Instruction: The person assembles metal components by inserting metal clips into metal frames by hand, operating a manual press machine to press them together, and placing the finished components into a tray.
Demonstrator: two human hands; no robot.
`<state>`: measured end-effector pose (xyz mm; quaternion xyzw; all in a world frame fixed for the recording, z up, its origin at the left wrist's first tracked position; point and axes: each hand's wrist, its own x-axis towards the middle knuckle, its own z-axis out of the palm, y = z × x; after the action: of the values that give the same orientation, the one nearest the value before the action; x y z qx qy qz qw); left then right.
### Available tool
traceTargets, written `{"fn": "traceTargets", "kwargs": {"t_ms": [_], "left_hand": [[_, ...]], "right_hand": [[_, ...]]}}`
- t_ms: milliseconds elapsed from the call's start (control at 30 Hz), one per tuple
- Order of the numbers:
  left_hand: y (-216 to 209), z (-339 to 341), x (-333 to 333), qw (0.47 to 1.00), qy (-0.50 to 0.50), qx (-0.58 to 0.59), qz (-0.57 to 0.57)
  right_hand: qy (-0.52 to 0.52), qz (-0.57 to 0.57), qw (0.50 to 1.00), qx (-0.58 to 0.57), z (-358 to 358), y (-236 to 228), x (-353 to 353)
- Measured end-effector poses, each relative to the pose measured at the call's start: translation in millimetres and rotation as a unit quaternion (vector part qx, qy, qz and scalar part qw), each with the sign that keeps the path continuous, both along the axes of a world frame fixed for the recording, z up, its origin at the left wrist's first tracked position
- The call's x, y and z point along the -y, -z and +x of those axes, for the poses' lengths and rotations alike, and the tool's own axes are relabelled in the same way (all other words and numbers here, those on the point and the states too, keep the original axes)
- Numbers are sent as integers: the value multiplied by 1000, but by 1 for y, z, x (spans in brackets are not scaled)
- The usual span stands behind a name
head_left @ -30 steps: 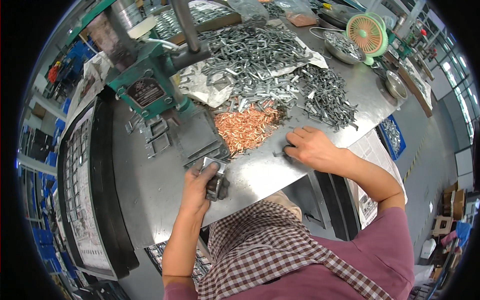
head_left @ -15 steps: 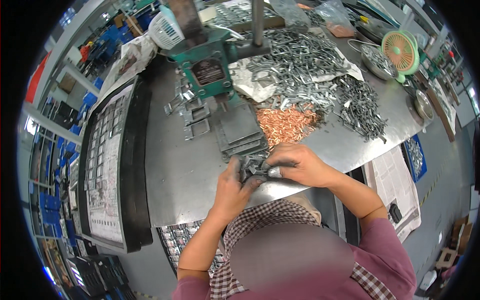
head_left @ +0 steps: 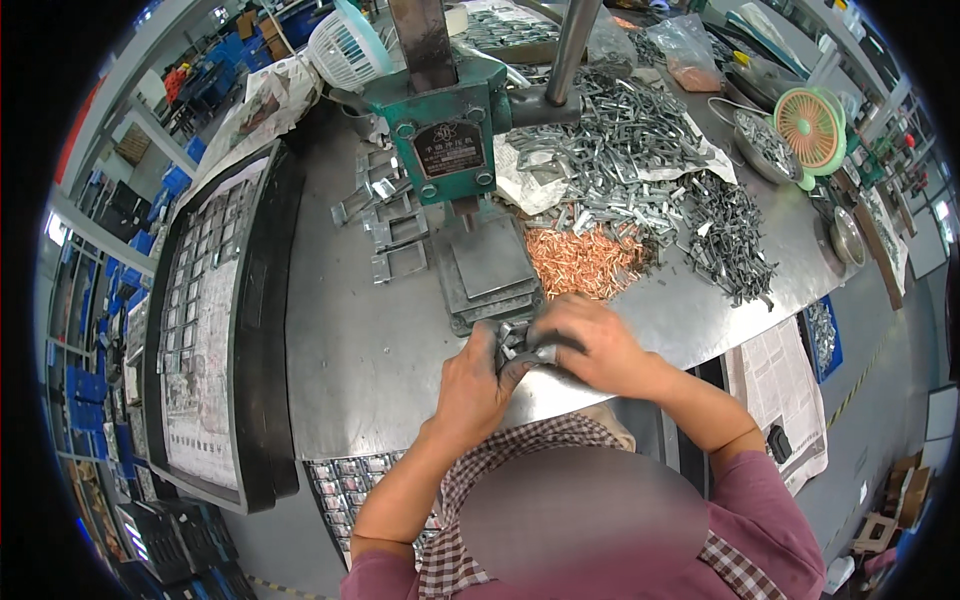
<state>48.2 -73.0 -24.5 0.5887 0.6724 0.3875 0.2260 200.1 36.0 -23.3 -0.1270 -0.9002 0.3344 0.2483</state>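
Observation:
At the table's front edge, my left hand [head_left: 480, 375] is closed round a small grey metal part [head_left: 512, 342], its fingers darkened with grime. My right hand [head_left: 583, 342] bends over the same part from the other side, fingertips pressed to it. Both hands cover much of the part, so its full shape is hidden. Just beyond them stands the base of a green hand press [head_left: 445, 150], with a flat steel plate [head_left: 490, 262] on it. Small copper-coloured pins [head_left: 580, 262] lie heaped beyond my right hand.
Behind the pins spread piles of silver metal strips [head_left: 625, 130] and darker grey pieces [head_left: 735, 235]. Several rectangular metal frames [head_left: 400, 262] lie left of the press. A black-edged tray [head_left: 262, 330] stands at the left; a green fan [head_left: 808, 135] and metal bowl [head_left: 765, 140] at the right.
My right hand's fingers have curled further over the metal part, and my left hand still grips it. The whole view has shifted slightly, with the press now a little farther right.

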Motion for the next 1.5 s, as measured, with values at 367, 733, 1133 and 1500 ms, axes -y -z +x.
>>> {"fn": "traceTargets", "kwargs": {"t_ms": [367,733,1133,1500], "left_hand": [[-5,-24,25,993,-77,73,43],[12,-36,29,993,-87,18,76],[7,-38,27,999,-52,10,4],[-3,-62,27,995,-96,7,-14]], "right_hand": [[11,46,997,-57,-42,4,26],[-9,-41,998,-46,-52,0,32],[-26,-45,998,45,-50,-6,28],[16,-5,1000,-12,-74,5,38]]}}
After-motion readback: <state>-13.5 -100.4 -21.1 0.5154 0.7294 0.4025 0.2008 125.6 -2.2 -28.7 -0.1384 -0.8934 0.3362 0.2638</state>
